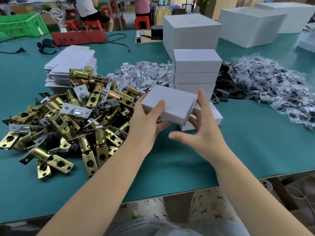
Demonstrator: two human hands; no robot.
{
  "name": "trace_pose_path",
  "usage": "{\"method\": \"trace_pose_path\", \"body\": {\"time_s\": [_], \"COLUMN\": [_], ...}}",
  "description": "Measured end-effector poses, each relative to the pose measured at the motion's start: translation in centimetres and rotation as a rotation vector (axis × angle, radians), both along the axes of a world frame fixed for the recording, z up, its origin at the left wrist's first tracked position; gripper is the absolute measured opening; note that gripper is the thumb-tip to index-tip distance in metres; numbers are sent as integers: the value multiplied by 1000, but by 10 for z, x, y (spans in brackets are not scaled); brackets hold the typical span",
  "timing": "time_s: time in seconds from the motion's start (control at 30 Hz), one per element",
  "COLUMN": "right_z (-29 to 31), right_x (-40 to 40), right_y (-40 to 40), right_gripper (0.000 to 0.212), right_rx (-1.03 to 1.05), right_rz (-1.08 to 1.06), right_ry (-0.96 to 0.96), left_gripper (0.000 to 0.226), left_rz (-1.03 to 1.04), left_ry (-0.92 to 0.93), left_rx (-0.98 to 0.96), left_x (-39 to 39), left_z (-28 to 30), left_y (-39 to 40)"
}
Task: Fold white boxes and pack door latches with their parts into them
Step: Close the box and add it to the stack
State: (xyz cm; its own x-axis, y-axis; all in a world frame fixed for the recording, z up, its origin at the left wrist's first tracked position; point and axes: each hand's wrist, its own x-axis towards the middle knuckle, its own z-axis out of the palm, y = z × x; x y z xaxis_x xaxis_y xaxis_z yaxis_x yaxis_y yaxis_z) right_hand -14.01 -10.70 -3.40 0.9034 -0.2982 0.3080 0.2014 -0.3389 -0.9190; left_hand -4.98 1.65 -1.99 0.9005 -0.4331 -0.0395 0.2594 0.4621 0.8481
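The left hand (146,120) grips a closed flat white cardboard box (170,103) from below, thumb on top, while the right hand (202,130) pinches its right end, above the teal table (255,150). Just behind stands a stack of closed white boxes (196,70); a heap of brass door latches (68,116) lies left, bagged dark parts (272,86) right.

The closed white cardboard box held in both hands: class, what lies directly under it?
Under the closed white cardboard box: left-hand fingers, another white box, green table. Its contents are hidden.
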Motion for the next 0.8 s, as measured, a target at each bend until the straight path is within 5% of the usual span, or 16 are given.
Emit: {"method": "trace_pose_path", "body": {"time_s": [0.1,0.2,0.4,0.5,0.63,0.8], "right_z": [5,9,2,4,6,2], "right_x": [4,3,0,1,5,15], "right_y": [-3,-6,-21,-28,-46,-56], "right_gripper": [83,56,61,66,46,38], "right_rx": [105,130,213,250,297,398], "right_rz": [-61,-124,-313,-391,-514,-520], "right_ry": [-21,-43,-14,8,16,96], "left_gripper": [42,57,95,99,105,89], "left_rz": [-94,-138,-257,-309,-285,-258], "left_ry": [-73,-320,-544,-650,-940,-997], "left_rx": [9,215,521,639,814,921], "left_x": [-2,-11,-22,-26,-30,-24], "left_z": [0,-3,-8,-13,-22,-25], "left_y": [0,-1,-6,-7,-16,-26]}}
